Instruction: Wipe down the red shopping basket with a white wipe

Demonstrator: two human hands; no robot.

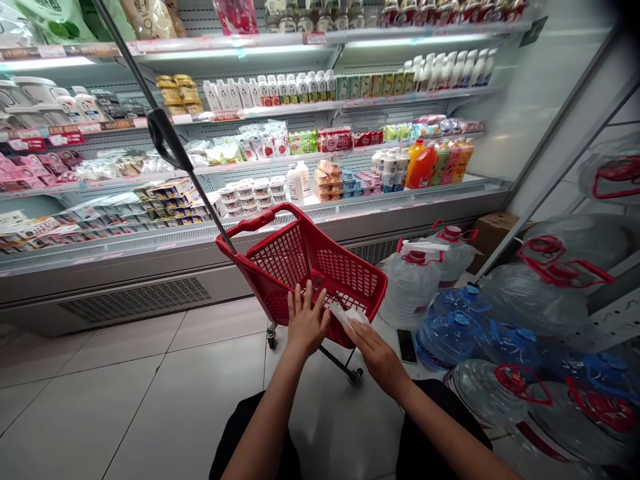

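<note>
A red plastic shopping basket (370,280) on wheels stands before me, with slotted walls and a long grey pull handle (209,207) slanting up to the left. My left hand (306,323) lies at the basket's near side, fingers spread and nothing in it. To its right, my right hand (375,353) presses a crumpled white wipe or tissue (353,315) against the near rim. Its fingers are closed over the wipe, and part of the wipe is hidden beneath them. Both hands are close together, the left one bare against the red plastic.
A refrigerated display case (225,273) with stocked shelves runs behind the basket. On the right stand large clear water jugs (410,287) and blue water bottles (450,337). A dark phone (407,346) lies on the tiled floor (135,413) beside them.
</note>
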